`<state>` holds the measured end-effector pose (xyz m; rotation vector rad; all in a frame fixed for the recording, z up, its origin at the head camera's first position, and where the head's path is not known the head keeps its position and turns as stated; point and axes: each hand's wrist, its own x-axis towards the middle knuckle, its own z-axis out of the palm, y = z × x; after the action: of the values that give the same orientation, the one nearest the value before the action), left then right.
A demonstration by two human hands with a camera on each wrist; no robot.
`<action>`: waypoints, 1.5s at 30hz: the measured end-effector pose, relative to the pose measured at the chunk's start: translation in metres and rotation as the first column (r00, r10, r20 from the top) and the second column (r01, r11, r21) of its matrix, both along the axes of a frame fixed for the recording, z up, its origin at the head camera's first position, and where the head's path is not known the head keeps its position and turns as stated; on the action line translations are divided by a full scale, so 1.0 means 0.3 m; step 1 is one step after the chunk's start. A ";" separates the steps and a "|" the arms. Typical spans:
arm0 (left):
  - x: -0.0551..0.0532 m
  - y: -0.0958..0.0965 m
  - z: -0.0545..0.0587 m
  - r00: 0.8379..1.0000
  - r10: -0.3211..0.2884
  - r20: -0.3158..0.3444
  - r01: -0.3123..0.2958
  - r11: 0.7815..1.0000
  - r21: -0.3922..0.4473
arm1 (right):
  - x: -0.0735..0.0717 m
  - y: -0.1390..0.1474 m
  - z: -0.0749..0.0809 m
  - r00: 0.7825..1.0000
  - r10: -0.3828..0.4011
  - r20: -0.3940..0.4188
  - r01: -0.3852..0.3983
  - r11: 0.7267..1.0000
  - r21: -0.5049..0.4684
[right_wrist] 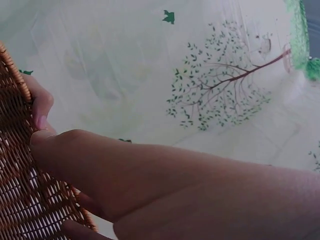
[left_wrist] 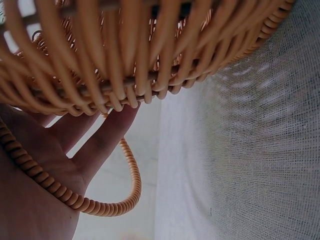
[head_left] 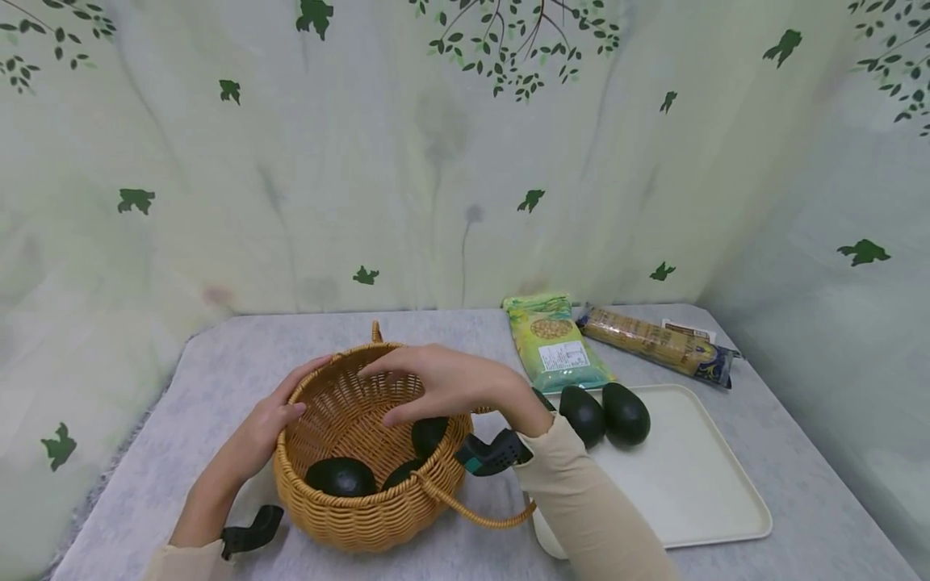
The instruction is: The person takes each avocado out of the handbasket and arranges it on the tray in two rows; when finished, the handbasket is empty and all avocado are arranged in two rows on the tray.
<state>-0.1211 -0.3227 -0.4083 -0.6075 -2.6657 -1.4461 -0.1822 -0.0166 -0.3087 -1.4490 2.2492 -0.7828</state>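
A round wicker basket stands tilted on the table, its opening towards me. My left hand holds its left rim, thumb over the edge; in the left wrist view the fingers lie against the outer weave. Three dark avocados show inside the basket. Over the opening hovers my right hand, thumb and fingers spread apart with nothing between them. Below it lies one of those avocados, near the right wall. A looped handle hangs down on the basket's right side.
Right of the basket lies a white tray with more dark avocados at its far left, one mostly behind my right wrist. Beyond the tray are a green-yellow bag and a long pack of pasta. A leaf-patterned curtain closes the back.
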 end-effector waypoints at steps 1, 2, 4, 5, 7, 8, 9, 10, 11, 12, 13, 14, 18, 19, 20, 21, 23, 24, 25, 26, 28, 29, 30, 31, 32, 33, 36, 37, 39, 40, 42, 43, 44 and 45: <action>0.001 0.000 -0.001 1.000 0.001 -0.002 -0.001 1.000 -0.002 | -0.001 -0.007 -0.003 1.000 0.001 0.006 -0.001 1.000 0.006; 0.002 -0.001 -0.002 1.000 0.003 -0.005 -0.003 1.000 -0.004 | -0.001 -0.013 -0.005 1.000 0.000 0.008 -0.001 1.000 0.013; 0.004 -0.003 -0.005 1.000 0.006 -0.015 -0.006 1.000 -0.010 | -0.003 -0.025 -0.011 1.000 -0.005 0.013 0.004 1.000 0.023; 0.004 -0.004 -0.006 1.000 0.008 -0.019 -0.008 1.000 -0.014 | -0.005 -0.030 -0.014 1.000 -0.006 0.015 0.006 1.000 0.027; 0.006 -0.006 -0.008 1.000 0.011 -0.023 -0.012 1.000 -0.020 | -0.008 -0.040 -0.018 1.000 -0.005 0.028 0.004 0.999 0.036; 0.006 -0.007 -0.008 1.000 0.013 -0.026 -0.014 1.000 -0.023 | -0.010 -0.045 -0.020 1.000 -0.004 0.029 0.003 0.999 0.044; 0.007 -0.007 -0.008 1.000 0.014 -0.027 -0.015 1.000 -0.026 | -0.012 -0.049 -0.022 0.999 -0.002 0.033 0.000 0.999 0.049; 0.007 -0.008 -0.008 1.000 0.015 -0.028 -0.016 1.000 -0.027 | -0.015 -0.054 -0.024 0.999 0.001 0.034 -0.003 0.998 0.058; 0.008 -0.008 -0.008 1.000 0.015 -0.026 -0.015 1.000 -0.026 | -0.016 -0.058 -0.025 0.999 0.002 0.035 -0.005 0.998 0.067; 0.008 -0.008 -0.008 1.000 0.013 -0.026 -0.014 1.000 -0.024 | -0.018 -0.062 -0.027 0.999 0.003 0.038 -0.006 0.997 0.078; 0.009 -0.008 -0.008 1.000 0.011 -0.025 -0.012 1.000 -0.021 | -0.020 -0.067 -0.029 0.999 0.006 0.040 -0.009 0.996 0.089; 0.010 -0.008 -0.007 1.000 0.010 -0.024 -0.010 1.000 -0.020 | -0.021 -0.071 -0.030 0.999 0.007 0.041 -0.011 0.995 0.098; 0.013 -0.006 -0.005 1.000 0.006 -0.015 -0.006 1.000 -0.016 | -0.023 -0.085 -0.035 0.999 0.019 0.043 -0.025 0.989 0.146; 0.013 -0.006 -0.004 1.000 0.006 -0.014 -0.006 1.000 -0.017 | -0.023 -0.088 -0.034 0.999 0.021 0.042 -0.027 0.987 0.158; 0.013 -0.005 -0.003 1.000 0.006 -0.014 -0.006 1.000 -0.018 | -0.023 -0.091 -0.034 0.999 0.023 0.038 -0.029 0.985 0.172; 0.013 -0.005 -0.002 1.000 0.006 -0.012 -0.006 1.000 -0.016 | -0.022 -0.095 -0.035 0.999 0.025 0.030 -0.031 0.982 0.188; 0.013 -0.004 0.001 1.000 0.003 -0.012 -0.003 1.000 -0.014 | -0.022 -0.103 -0.036 1.000 0.027 0.017 -0.030 0.975 0.220; 0.012 -0.004 0.003 1.000 0.002 -0.013 -0.002 1.000 -0.014 | -0.022 -0.107 -0.036 0.999 0.029 0.014 -0.032 0.972 0.233; 0.012 -0.004 0.004 1.000 0.002 -0.014 -0.002 1.000 -0.015 | -0.021 -0.112 -0.035 1.000 0.029 0.011 -0.031 0.969 0.245; 0.011 -0.005 0.004 1.000 0.002 -0.015 -0.003 1.000 -0.019 | -0.021 -0.116 -0.036 0.999 0.031 0.008 -0.032 0.966 0.255; 0.010 -0.006 0.005 1.000 0.001 -0.018 -0.001 1.000 -0.024 | -0.021 -0.121 -0.038 0.999 0.030 0.011 -0.032 0.963 0.269; 0.009 -0.007 0.005 1.000 -0.001 -0.019 0.001 1.000 -0.024 | -0.022 -0.124 -0.039 0.999 0.031 0.012 -0.033 0.961 0.273; 0.008 -0.008 0.005 1.000 -0.002 -0.021 0.001 1.000 -0.025 | -0.022 -0.126 -0.040 0.999 0.030 0.015 -0.033 0.961 0.276; 0.007 -0.008 0.005 1.000 -0.002 -0.024 0.001 1.000 -0.026 | -0.022 -0.128 -0.042 0.999 0.029 0.018 -0.033 0.961 0.275; 0.006 -0.009 0.004 1.000 -0.004 -0.026 0.003 1.000 -0.026 | -0.023 -0.129 -0.044 0.999 0.029 0.021 -0.033 0.961 0.276; 0.005 -0.009 0.005 1.000 -0.004 -0.028 0.004 1.000 -0.025 | -0.023 -0.130 -0.047 0.999 0.028 0.023 -0.033 0.961 0.276; 0.003 -0.008 0.005 1.000 -0.005 -0.029 0.004 1.000 -0.021 | -0.024 -0.136 -0.052 0.999 0.028 0.019 -0.032 0.958 0.284; 0.003 -0.007 0.005 1.000 -0.004 -0.029 0.004 1.000 -0.021 | -0.025 -0.139 -0.054 1.000 0.025 0.017 -0.028 0.955 0.297; 0.003 -0.007 0.003 0.999 -0.004 -0.032 0.003 1.000 -0.020 | -0.022 -0.146 -0.055 1.000 0.020 0.011 -0.022 0.943 0.333; 0.003 -0.006 0.002 0.999 -0.004 -0.034 0.003 1.000 -0.020 | -0.021 -0.150 -0.056 1.000 0.016 0.008 -0.017 0.935 0.355; 0.002 -0.006 -0.001 0.999 -0.004 -0.040 0.003 1.000 -0.020 | -0.016 -0.158 -0.056 1.000 0.010 0.008 -0.012 0.916 0.401; 0.002 -0.005 -0.002 0.999 -0.003 -0.042 0.003 1.000 -0.021 | -0.013 -0.161 -0.056 1.000 0.006 0.007 -0.008 0.906 0.424; 0.001 -0.005 -0.003 0.999 -0.004 -0.043 0.003 1.000 -0.022 | -0.011 -0.163 -0.055 1.000 0.002 0.008 -0.006 0.900 0.436; 0.001 -0.003 -0.003 0.999 -0.005 -0.041 0.004 1.000 -0.022 | -0.010 -0.164 -0.056 1.000 -0.002 0.006 -0.001 0.896 0.445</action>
<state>-0.1209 -0.3237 -0.4091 -0.6377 -2.6534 -1.3920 -0.1853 -0.0659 -0.3254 -1.2184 2.2299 -0.2381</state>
